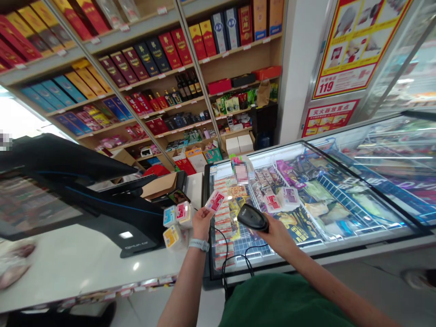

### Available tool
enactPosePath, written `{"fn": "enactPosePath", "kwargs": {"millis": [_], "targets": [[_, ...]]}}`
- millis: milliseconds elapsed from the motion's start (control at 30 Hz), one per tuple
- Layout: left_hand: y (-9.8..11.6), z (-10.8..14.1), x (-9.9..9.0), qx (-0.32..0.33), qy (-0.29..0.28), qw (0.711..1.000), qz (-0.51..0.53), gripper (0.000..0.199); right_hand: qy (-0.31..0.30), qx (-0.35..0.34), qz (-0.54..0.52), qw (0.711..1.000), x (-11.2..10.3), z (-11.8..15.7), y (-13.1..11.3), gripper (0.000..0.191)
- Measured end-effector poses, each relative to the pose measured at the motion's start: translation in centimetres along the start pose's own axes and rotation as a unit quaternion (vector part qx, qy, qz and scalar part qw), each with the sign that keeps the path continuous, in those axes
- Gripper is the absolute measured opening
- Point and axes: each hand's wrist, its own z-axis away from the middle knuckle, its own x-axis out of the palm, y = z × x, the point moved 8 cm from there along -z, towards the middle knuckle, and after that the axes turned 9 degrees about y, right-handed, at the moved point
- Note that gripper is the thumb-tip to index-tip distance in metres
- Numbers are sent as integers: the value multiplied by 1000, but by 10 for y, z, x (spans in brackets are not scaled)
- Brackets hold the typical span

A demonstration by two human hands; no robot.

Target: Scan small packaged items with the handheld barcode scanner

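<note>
My left hand (201,222), with a watch at its wrist, pinches the lower corner of a pink-and-white labelled pack (215,201) over the freezer's left edge. In my right hand (276,230) is a black handheld scanner (252,217), its head pointing left toward the pack. The scanner's black cable (226,254) loops over the freezer glass. Left of my left hand, on the white counter, stand small tubs with blue, pink (183,211) and yellow (171,236) labels. More tubs with red (273,202) and purple (290,196) labels sit on the glass beyond the scanner.
A glass-topped freezer (340,240) holding packaged food extends to the right. A black monitor stand (143,227) occupies the counter (95,259) at left, near an open cardboard box (161,187). Shelves (200,63) of boxes and bottles line the back.
</note>
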Motion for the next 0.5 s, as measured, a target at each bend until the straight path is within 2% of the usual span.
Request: {"fn": "enactPosePath", "kwargs": {"millis": [367, 500], "targets": [[-1, -2, 0, 2, 5, 1000, 18, 29, -4, 0, -13, 1000, 5, 0, 5, 32], [-4, -1, 2, -3, -6, 1000, 14, 34, -10, 3, -17, 1000, 5, 0, 4, 35]]}}
